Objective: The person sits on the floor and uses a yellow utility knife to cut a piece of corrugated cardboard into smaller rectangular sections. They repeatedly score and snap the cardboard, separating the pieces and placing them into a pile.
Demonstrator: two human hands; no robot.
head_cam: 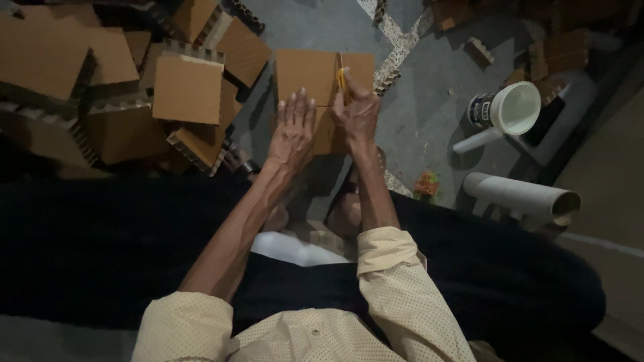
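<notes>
On a grey floor [429, 114], seen from above, a flat square of brown cardboard [298, 74] is laid in front of a seated person; both hands are placed on its near half. The left hand [293, 131] is spread flat, fingers extended and slightly apart, palm pressed down on the sheet, nothing gripped in it; the right hand [357, 112] is curled closed around a yellow-handled cutter [341, 79], which is pointed away from the body and laid along a straight line running from the far edge of the sheet toward the hand. The cardboard is seen as plain, matte brown, with clean straight edges; a faint horizontal crease or cut is visible beside the right fingers. To the left, a heap of cardboard pieces with corrugated edges [181, 94] is piled; to the right, a white plastic tub [513, 107] is tipped on its side, with a grey cardboard tube [520, 196] nearer the person and a small tangle of coloured rubber bands [426, 184] beside the right forearm; pale dotted sleeves [396, 281] are rolled up past the elbows.
</notes>
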